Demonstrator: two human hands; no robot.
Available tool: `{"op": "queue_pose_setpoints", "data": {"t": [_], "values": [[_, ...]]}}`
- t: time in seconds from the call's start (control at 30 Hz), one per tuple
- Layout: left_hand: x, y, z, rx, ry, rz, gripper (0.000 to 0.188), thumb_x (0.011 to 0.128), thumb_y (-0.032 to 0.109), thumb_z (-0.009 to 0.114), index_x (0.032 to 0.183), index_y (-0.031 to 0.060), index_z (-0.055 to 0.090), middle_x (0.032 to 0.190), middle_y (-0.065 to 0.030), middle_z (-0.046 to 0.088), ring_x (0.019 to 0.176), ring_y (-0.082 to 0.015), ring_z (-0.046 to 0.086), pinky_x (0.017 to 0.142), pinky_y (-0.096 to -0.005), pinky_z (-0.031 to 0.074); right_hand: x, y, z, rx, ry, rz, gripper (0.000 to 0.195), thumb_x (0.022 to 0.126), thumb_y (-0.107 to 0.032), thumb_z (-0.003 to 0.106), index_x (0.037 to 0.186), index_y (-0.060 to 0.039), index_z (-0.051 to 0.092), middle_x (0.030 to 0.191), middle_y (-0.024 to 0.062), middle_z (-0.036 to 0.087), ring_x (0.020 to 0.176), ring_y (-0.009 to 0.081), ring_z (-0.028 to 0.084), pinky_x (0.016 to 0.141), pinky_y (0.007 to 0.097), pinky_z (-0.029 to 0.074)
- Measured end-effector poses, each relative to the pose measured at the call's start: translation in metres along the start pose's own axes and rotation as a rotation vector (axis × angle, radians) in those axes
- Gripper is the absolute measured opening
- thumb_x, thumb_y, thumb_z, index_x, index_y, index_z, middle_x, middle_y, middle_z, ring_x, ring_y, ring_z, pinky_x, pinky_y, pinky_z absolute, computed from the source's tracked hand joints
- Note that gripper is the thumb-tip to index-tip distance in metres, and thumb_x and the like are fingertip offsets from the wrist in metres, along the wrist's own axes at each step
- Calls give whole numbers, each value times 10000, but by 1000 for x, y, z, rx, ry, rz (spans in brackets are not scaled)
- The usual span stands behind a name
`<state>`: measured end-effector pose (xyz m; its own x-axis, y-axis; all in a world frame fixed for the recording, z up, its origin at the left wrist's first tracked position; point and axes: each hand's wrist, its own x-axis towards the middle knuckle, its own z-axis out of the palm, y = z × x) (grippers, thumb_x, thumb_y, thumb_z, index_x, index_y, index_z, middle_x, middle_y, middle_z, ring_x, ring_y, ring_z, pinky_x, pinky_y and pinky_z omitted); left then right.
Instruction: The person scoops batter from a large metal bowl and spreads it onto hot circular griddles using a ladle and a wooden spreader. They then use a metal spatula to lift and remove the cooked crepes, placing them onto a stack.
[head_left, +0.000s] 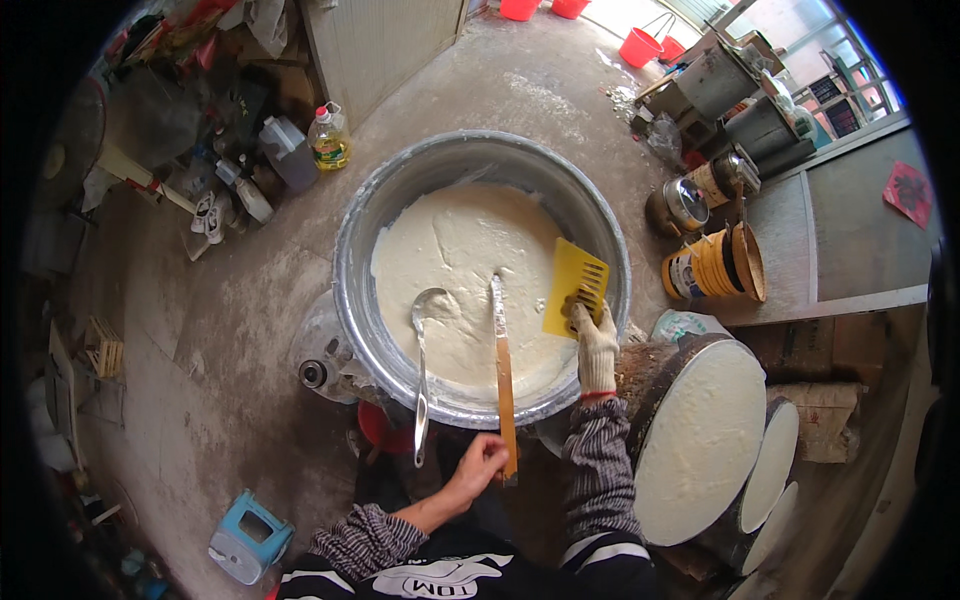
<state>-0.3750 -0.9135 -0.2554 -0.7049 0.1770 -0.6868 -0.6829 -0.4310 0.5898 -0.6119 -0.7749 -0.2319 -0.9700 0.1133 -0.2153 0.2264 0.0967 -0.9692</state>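
A wide metal basin (349, 315) holds thick pale batter (465, 247). My right hand (598, 349), in a knitted glove, grips a yellow plastic scraper (564, 289) with slots over the basin's right side. A metal ladle (421, 390) rests with its bowl in the batter and its handle over the near rim. Beside it, a long wooden stick (505, 390) leans across the rim, its far end coated in batter. My bare left hand (478, 466) is at the stick's lower end, fingers curled; whether they grip it is unclear.
Round griddles (701, 450) covered with a pale layer stand in a row at right. A yellow bucket (701, 266) and a metal pot (677, 206) sit behind them. An oil bottle (330, 142) stands at far left, a blue plastic stool (251, 536) at near left.
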Motion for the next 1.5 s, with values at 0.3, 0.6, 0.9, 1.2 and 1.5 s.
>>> {"op": "queue_pose_setpoints", "data": {"t": [0.3,0.6,0.9,1.2,1.5], "values": [[18,19,-6,-639,-350,-384,400,955,356,532,1227,63,503,997,-94,643,953,-228,640,796,-367,511,60,-25,21,38,-128,-11,365,889,-159,633,1206,-3,541,1087,75,649,954,151,623,859,276,490],[-14,133,-81,160,-116,-163,182,929,187,563,1016,48,483,712,-42,573,568,-169,593,511,-305,509,140,-73,39,-1131,-316,147,333,901,-247,550,1164,-42,556,1076,121,658,978,228,645,783,377,529],[-21,75,-128,694,185,347,261,848,153,627,1035,7,517,1038,-122,485,781,-268,621,654,-365,533,179,-67,47,-2091,-331,17,274,889,-171,536,1136,-60,577,1117,165,648,1010,309,647,756,448,555],[-16,80,-91,-464,-149,-321,452,897,208,640,1213,59,352,955,-140,634,682,-178,640,583,-269,517,151,-13,36,-2225,-657,218,260,801,-129,554,1027,-85,675,1042,175,673,987,359,646,742,563,533],[-14,74,-111,-308,-148,-256,272,889,177,624,1065,46,462,770,-62,563,555,-145,576,506,-258,465,139,0,23,-2363,-653,111,313,793,-233,530,1040,-127,690,1015,174,681,958,341,659,667,554,540]]}}
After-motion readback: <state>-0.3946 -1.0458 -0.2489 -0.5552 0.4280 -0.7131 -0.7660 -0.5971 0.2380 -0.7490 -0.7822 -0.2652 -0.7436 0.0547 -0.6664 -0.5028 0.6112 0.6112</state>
